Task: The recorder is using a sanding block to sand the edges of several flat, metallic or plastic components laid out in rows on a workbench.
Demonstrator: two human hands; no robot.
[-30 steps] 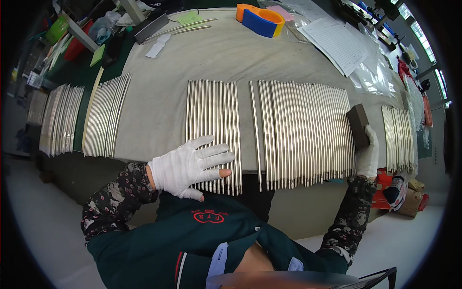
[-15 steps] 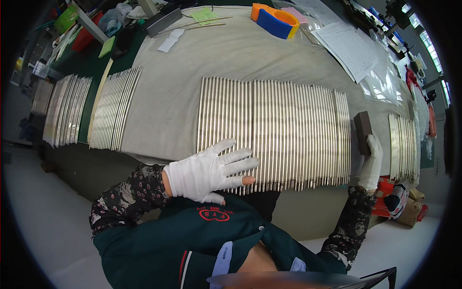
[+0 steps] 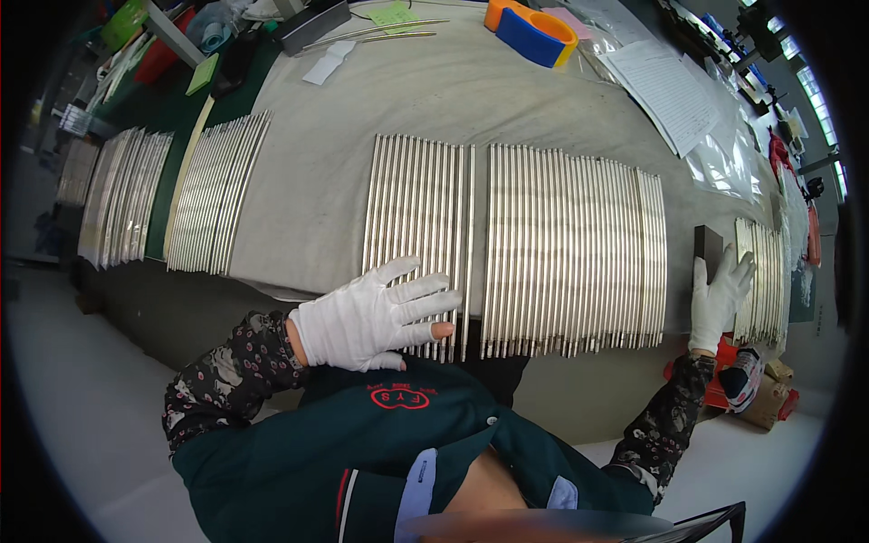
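A row of thin silver metal rods point(image 3: 575, 253) lies side by side on the grey cloth in front of me. A narrow gap parts it from a smaller row of rods point(image 3: 412, 199) on the left. My left hand point(image 3: 371, 317), in a white glove with bare thumb and fingertip, lies spread over the lower ends of that smaller row. At the right, my white-gloved right hand point(image 3: 721, 300) rests with fingers apart. Its thumb side is at the lower end of a dark rectangular block point(image 3: 708, 242); its other fingertips reach the edge of another group of rods point(image 3: 762, 281).
Two more rod bundles point(image 3: 217, 195) point(image 3: 125, 199) lie at the left. At the back are a blue and orange tape-like ring point(image 3: 532, 34), a long dark box point(image 3: 312, 25), two loose rods point(image 3: 389, 36) and a white paper slip point(image 3: 329, 63). Printed sheets point(image 3: 659, 90) and clear plastic bags point(image 3: 724, 163) lie back right.
My left hand has moved left with the smaller row of rods, opening a gap in the single wide row. The dark block has shifted right and stands straighter; my right hand's fingers have spread.
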